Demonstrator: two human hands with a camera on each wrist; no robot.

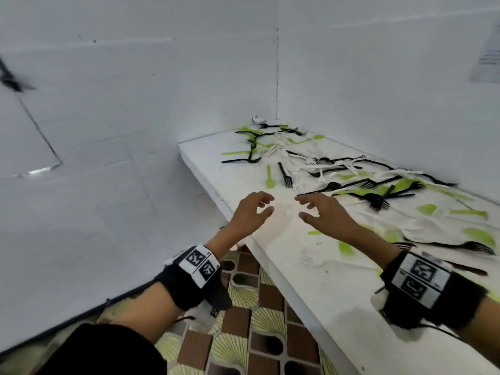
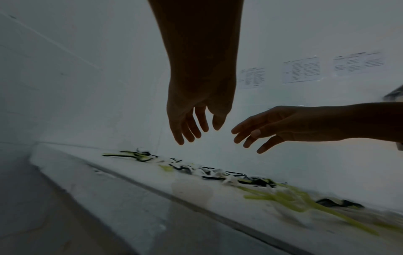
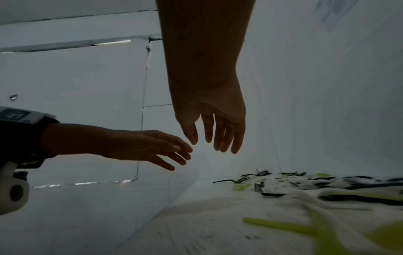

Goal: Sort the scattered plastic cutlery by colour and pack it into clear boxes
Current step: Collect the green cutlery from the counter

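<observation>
Your left hand [image 1: 250,212] and right hand [image 1: 323,212] hovered mid-frame, fingers loose, both empty. Cutlery [image 1: 338,174] lay scattered on table [image 1: 311,272], from upper centre to right edge. Nearest: black fork [image 1: 285,175] just above your right fingertips, axis roughly up-down. No boxes visible.

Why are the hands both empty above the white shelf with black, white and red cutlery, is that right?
Nearly. The left hand and right hand are both empty above the white shelf, but the cutlery is black, white and green, not red. The head view shows it.
</observation>
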